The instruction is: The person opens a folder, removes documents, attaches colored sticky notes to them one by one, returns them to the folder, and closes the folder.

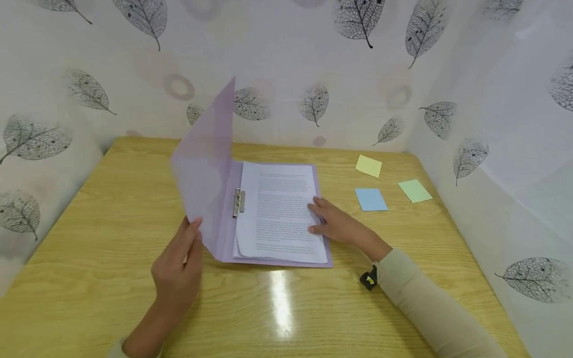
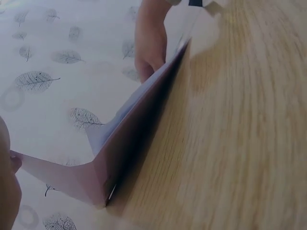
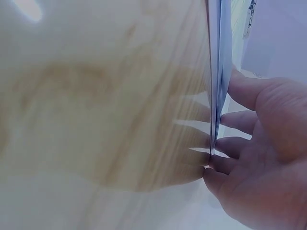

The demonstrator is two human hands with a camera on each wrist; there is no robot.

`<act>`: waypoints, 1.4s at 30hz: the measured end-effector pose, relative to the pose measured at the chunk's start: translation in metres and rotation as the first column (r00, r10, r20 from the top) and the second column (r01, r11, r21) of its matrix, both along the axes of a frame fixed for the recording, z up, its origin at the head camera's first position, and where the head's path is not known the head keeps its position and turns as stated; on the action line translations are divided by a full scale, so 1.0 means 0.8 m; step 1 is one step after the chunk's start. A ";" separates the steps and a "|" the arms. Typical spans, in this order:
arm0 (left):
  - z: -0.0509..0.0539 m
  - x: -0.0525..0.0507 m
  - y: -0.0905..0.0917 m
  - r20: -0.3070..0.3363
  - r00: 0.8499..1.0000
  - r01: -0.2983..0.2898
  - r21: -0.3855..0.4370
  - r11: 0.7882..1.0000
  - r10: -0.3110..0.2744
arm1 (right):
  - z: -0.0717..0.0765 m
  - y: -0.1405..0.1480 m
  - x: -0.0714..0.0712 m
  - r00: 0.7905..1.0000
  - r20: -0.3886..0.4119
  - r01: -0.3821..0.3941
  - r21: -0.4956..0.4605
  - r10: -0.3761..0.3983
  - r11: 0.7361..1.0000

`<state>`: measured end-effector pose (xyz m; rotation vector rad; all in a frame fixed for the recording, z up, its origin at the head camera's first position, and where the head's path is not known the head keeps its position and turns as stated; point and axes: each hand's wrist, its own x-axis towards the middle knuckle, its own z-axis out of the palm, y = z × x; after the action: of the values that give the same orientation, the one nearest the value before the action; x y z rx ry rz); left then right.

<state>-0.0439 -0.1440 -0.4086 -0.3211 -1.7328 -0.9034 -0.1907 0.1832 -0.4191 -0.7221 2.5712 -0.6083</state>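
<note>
A purple folder (image 1: 228,248) lies on the table with its translucent cover (image 1: 206,164) raised at the left. My left hand (image 1: 176,268) pinches the cover's lower left edge between thumb and fingers; the left wrist view shows part of this hand (image 2: 7,187) at its left border. Printed sheets (image 1: 282,214) lie inside beside a metal clip (image 1: 238,203), their lower left corner slightly lifted. My right hand (image 1: 337,223) rests at the sheets' right edge. In the right wrist view, this hand (image 3: 268,148) has thumb and fingers spread, touching the sheets and folder edge.
Yellow (image 1: 369,166), blue (image 1: 371,199) and green (image 1: 415,191) paper squares lie to the right of the folder on the wooden table (image 1: 89,238). Leaf-patterned covering (image 1: 286,59) stands behind and at both sides. A small black object (image 1: 369,278) is by the right cuff.
</note>
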 end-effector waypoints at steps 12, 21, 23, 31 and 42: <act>-0.007 0.027 -0.021 0.145 0.979 -0.170 0.177 0.969 0.145 | -0.001 0.000 -0.002 1.000 0.026 0.010 -0.005 -0.010 1.000; -0.004 0.041 -0.066 0.271 0.928 -0.328 0.272 0.905 0.255 | -0.002 -0.001 -0.002 1.000 0.023 0.017 0.006 -0.017 1.000; -0.004 0.045 -0.077 0.316 0.910 -0.349 0.229 0.909 0.269 | -0.002 -0.001 -0.002 1.000 0.021 0.015 0.005 -0.015 1.000; -0.002 0.051 -0.109 0.502 0.787 -0.405 -0.015 0.914 0.357 | 0.003 -0.002 0.001 0.999 0.028 0.023 0.009 -0.023 1.000; -0.011 0.019 -0.126 0.526 0.803 -0.074 -0.381 0.922 0.281 | 0.002 -0.002 0.001 0.999 0.031 0.022 0.015 -0.023 1.000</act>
<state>-0.0284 -0.2450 -0.4176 -0.1006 -2.4511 -0.5760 -0.1902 0.1819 -0.4173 -0.6748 2.5557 -0.6024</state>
